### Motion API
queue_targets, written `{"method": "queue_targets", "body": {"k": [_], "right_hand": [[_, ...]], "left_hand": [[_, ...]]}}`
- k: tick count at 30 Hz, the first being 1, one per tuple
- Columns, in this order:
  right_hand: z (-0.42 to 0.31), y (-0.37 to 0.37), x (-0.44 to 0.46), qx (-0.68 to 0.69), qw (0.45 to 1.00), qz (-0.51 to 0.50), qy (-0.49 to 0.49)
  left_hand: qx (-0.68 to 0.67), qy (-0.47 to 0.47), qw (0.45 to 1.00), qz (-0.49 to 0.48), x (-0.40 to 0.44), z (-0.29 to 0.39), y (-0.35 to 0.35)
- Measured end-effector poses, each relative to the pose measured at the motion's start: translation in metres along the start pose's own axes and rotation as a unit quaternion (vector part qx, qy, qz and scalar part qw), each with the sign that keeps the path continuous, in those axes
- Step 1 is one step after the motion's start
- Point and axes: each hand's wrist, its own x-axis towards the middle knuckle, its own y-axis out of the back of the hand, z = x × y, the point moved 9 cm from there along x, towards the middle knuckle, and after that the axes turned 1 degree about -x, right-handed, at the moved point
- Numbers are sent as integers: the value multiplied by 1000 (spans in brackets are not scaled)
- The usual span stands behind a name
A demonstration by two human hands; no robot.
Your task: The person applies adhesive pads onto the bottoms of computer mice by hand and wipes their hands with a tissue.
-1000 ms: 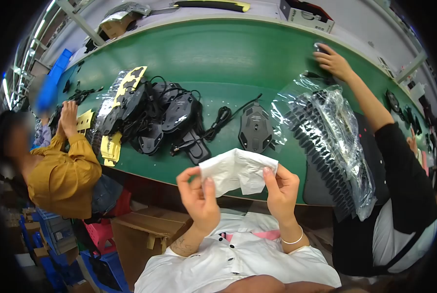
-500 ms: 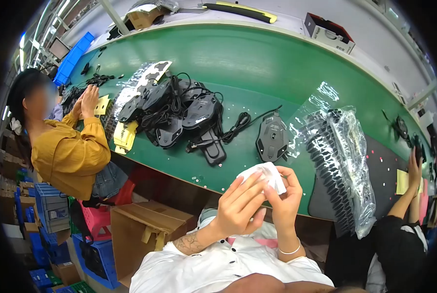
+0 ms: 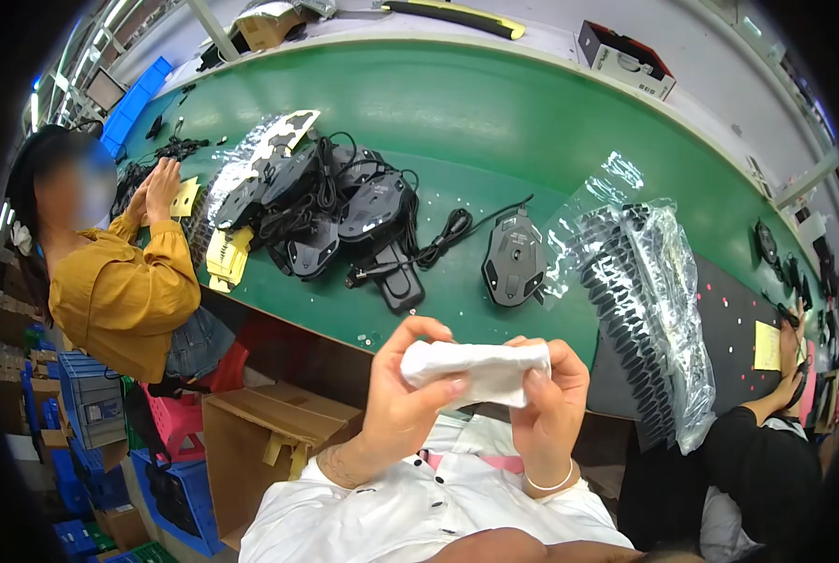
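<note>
Between both hands a folded white cloth [image 3: 480,371] is stretched out just off the table's front edge. My left hand [image 3: 403,387] pinches its left end, thumb below and fingers behind. At the other end, my right hand [image 3: 553,394] grips the cloth between thumb and fingers. Beyond the hands a black computer mouse [image 3: 515,261] lies underside up, its cable running to a coiled bundle [image 3: 455,230]. A pile of similar black mice [image 3: 368,202] with tangled cables sits to the left, a dark oblong piece [image 3: 401,286] beside it.
On the right, clear plastic bags with black strips [image 3: 659,319] lie over a dark mat [image 3: 734,347]. Yellow pads [image 3: 227,258] lie left of the mice. A co-worker in a yellow top [image 3: 124,300] sits left, another person's arm [image 3: 767,403] right. A cardboard box [image 3: 279,422] stands below.
The white cloth was bunched between my fingers and is now spread wider as a folded band. My hands have moved apart and slightly down.
</note>
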Motion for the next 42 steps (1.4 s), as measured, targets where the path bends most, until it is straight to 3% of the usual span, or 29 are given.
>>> {"method": "queue_targets", "body": {"k": [1, 3, 4, 6, 12, 16, 21, 27, 32, 36, 42], "right_hand": [[-8, -9, -1, 12, 999, -33, 22], [-26, -34, -7, 5, 987, -146, 68], [-31, -40, -9, 4, 987, -144, 65], [-45, -64, -20, 153, 964, -203, 71], [-53, -67, -41, 238, 953, -138, 129], [-62, -54, -58, 267, 917, 9, 295], [-70, -53, -62, 184, 914, -123, 340], [-75, -47, -69, 154, 919, -105, 347], [-66, -47, -69, 214, 900, -137, 355], [-71, -52, -51, 250, 931, -94, 250], [-70, -50, -40, 241, 940, -164, 180]], "left_hand": [[-42, 20, 999, -4, -4, -1, -2], [-181, -79, 971, -134, -12, 23, -33], [-183, -78, 971, -131, -16, 29, -47], [-283, -109, 948, -93, -26, 49, -70], [-305, -19, 940, -151, -42, 45, -97], [-320, -33, 926, -200, -47, 36, -94], [-329, -58, 909, -250, -52, 30, -89], [-389, -29, 886, -250, -51, 26, -105], [-405, 1, 898, -170, -47, 17, -106], [-460, 47, 868, -181, -43, 5, -105], [-438, 81, 875, -191, -42, -11, -92]]}}
